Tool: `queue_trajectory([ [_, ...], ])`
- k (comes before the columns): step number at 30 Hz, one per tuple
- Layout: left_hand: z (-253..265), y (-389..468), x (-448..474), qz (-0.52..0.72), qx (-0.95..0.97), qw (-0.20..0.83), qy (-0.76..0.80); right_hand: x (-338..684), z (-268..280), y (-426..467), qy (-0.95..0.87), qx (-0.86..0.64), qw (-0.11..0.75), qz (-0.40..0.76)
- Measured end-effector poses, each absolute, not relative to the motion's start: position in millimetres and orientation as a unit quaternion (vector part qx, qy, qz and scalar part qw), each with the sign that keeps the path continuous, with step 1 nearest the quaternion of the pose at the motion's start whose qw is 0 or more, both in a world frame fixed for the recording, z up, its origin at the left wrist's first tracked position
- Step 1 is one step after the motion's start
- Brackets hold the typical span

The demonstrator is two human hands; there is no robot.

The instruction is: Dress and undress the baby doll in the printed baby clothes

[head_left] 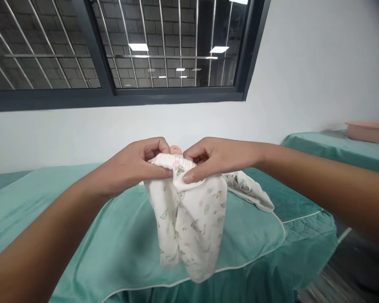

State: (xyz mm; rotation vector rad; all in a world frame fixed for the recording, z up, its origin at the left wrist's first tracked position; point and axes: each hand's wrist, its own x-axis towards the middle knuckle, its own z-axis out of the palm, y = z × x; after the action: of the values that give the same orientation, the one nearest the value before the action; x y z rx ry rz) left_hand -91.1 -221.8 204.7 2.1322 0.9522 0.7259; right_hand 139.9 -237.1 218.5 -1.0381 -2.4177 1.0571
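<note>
A pair of white baby pants (202, 227) with a small printed pattern hangs upright in front of me, legs downward. My left hand (145, 162) pinches the gathered waistband on its left side, thumb in front. On the right side of the same waistband, my right hand (205, 158) grips the cloth between thumb and curled fingers. Just behind the waistband a small rounded pinkish shape (176, 149) shows; the pants hide the rest of it. Another white printed garment (251, 191) lies on the bed to the right, partly covered by the pants and my right hand.
Below the pants a light green cloth with white piping (120, 248) is spread over a darker green quilted cover (312, 235). A pink basin (369, 131) stands on another green-covered surface at the right. Behind are a white wall (303, 63) and a barred window (164, 42).
</note>
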Motion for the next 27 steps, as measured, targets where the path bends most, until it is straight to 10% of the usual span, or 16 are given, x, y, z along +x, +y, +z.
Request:
queue_trajectory([
  [13, 193.1, -212.6, -119.9, 0.212, 0.844, 0.13, 0.476, 179.4, 210.2, -227.6, -0.817, -0.446, 0.137, 0.338],
  [27, 157.6, -232.2, -53.2, 0.585, 0.638, 0.341, 0.368, 86.1, 178.6, -222.7, -0.651, -0.346, 0.521, 0.43],
])
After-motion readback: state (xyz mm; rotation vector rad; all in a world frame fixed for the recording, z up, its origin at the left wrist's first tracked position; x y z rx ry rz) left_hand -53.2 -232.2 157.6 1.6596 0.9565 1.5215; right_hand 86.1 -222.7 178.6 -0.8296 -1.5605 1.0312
